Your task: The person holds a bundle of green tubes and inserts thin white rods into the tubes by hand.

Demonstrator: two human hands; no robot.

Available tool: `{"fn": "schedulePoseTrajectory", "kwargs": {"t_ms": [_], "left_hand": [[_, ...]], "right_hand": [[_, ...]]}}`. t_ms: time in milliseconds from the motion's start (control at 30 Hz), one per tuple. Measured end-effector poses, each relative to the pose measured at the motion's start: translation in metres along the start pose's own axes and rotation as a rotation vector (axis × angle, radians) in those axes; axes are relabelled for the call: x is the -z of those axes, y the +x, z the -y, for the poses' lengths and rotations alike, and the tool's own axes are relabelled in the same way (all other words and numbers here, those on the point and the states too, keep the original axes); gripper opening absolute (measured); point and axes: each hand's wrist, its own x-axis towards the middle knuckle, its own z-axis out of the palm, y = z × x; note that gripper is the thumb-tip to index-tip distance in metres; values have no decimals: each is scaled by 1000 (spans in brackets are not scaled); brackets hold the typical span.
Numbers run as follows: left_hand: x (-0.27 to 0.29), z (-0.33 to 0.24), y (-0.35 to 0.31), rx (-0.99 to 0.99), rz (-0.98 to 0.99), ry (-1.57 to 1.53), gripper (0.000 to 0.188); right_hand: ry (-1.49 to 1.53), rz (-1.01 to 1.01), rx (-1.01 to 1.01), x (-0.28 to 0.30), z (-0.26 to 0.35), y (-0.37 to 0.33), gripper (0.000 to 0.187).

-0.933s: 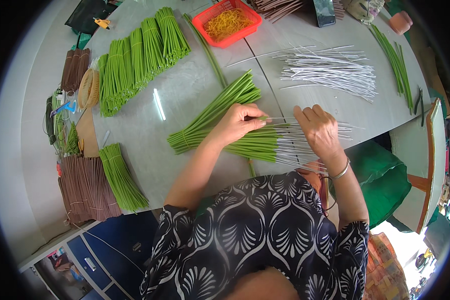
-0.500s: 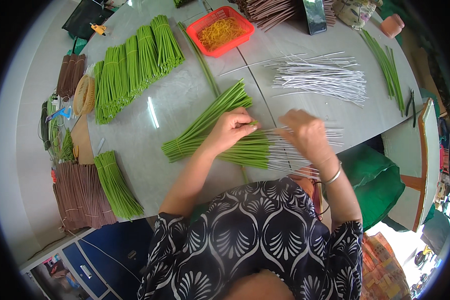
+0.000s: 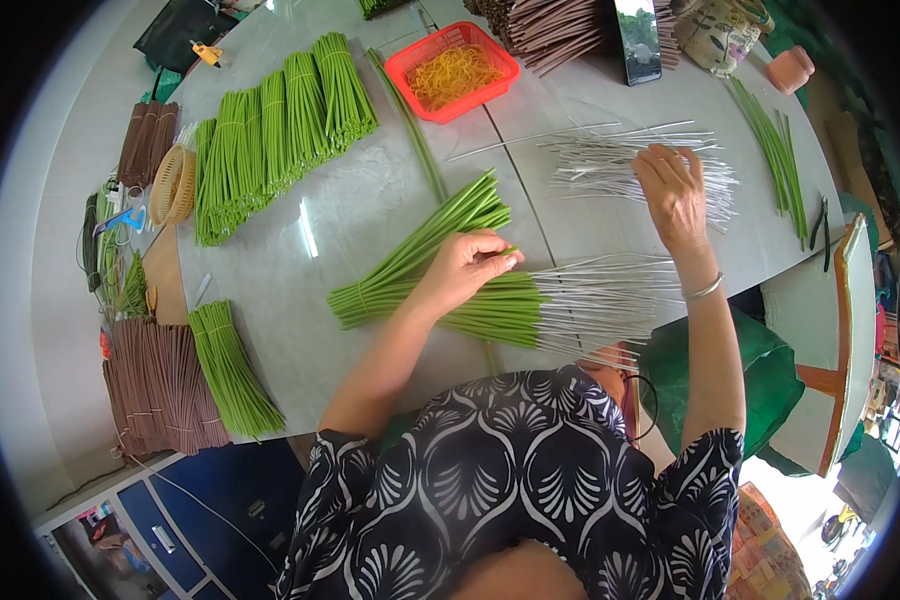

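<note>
My left hand (image 3: pixel 469 268) pinches the end of a green stem above a fanned bundle of green stems (image 3: pixel 410 248), tied near its left end. Thin white wires (image 3: pixel 610 295) stick out to the right from the ends of the lower stems. The upper stems have no wires showing. Farther right, my right hand (image 3: pixel 673 185) reaches down with bent fingers onto a loose pile of white wires (image 3: pixel 595 165). Its fingertips touch the pile; whether they grip a wire is hidden.
A red basket (image 3: pixel 410 85) of yellow rubber bands stands at the back. Green bundles (image 3: pixel 280 120) line the back left, with brown bundles (image 3: pixel 160 390) at the left edge. A phone (image 3: pixel 638 40) stands upright. Pliers (image 3: pixel 822 225) and loose green stems (image 3: pixel 785 165) lie right.
My right hand has moved away from the wired stem ends, up and right onto the loose wire pile. My left hand stays at the bundle, still pinching a stem.
</note>
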Motion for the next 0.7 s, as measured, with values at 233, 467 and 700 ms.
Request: {"fn": "schedulePoseTrajectory", "kwargs": {"t_ms": [233,467,700], "left_hand": [[13,5,-6,27,-26,-58,18],[20,12,1,27,-10,-214,21],[23,22,7,3,35,-213,21]], "right_hand": [[83,-207,63,29,17,37,30],[286,-4,143,35,74,-6,37],[277,-15,53,22,89,-30,37]]}}
